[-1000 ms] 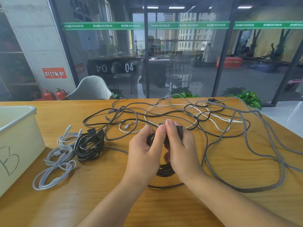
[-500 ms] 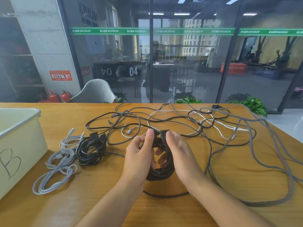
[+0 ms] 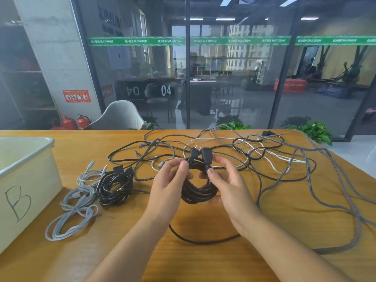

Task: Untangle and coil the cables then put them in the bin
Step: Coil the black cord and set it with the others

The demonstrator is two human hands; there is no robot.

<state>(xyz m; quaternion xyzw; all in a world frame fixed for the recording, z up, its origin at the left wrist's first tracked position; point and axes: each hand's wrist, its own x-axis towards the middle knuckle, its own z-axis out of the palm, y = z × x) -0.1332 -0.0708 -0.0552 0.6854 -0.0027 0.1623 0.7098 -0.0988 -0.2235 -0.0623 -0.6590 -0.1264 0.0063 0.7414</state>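
Above the wooden table (image 3: 203,259) both my hands hold a coiled black power cable (image 3: 196,193). My left hand (image 3: 169,187) pinches it just below its two plugs (image 3: 200,154), which stick up. My right hand (image 3: 225,183) grips the coil's right side, fingers through the loop. One loose strand of it trails on the table below (image 3: 199,241). A tangle of black, white and grey braided cables (image 3: 264,157) lies behind and to the right. A coiled black cable (image 3: 115,185) and a coiled grey cable (image 3: 75,210) lie at the left, beside the white bin (image 3: 30,159) marked B.
The bin stands at the table's left edge. Long grey braided cable loops (image 3: 335,210) spread across the right side of the table. Beyond the far edge are a glass wall, a grey chair (image 3: 120,117) and green plants (image 3: 313,129).
The coil has been turned upright between my hands, with its two plugs now sticking up. My hands have spread slightly apart around it.
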